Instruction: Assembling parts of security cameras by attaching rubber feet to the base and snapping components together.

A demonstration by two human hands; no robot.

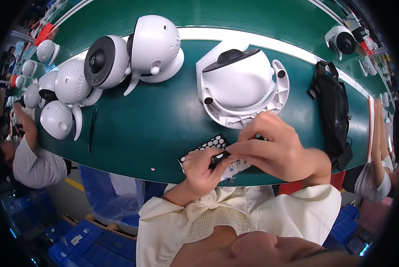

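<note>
My left hand (199, 171) grips a black sheet dotted with white rounds (215, 142), which looks like a sheet of round stick-on pads, at the table's near edge. My right hand (275, 149) is closed in a pinch against the sheet beside the left thumb; whatever its fingertips hold is too small to make out. A printed white strip (237, 168) shows beneath my hands. Just beyond them a white round device (239, 80) lies tipped on a foam sheet (204, 62), its curved base (221, 119) facing me. Dark round pads sit on the base's two ends.
Several white camera-like devices (155, 49) stand at the left, with a thin black tool (92, 130) near them. A black bag (333, 111) lies at the right. A tiny pink bit (153, 169) rests on the green table (155, 120). Co-workers (37, 160) sit at both sides.
</note>
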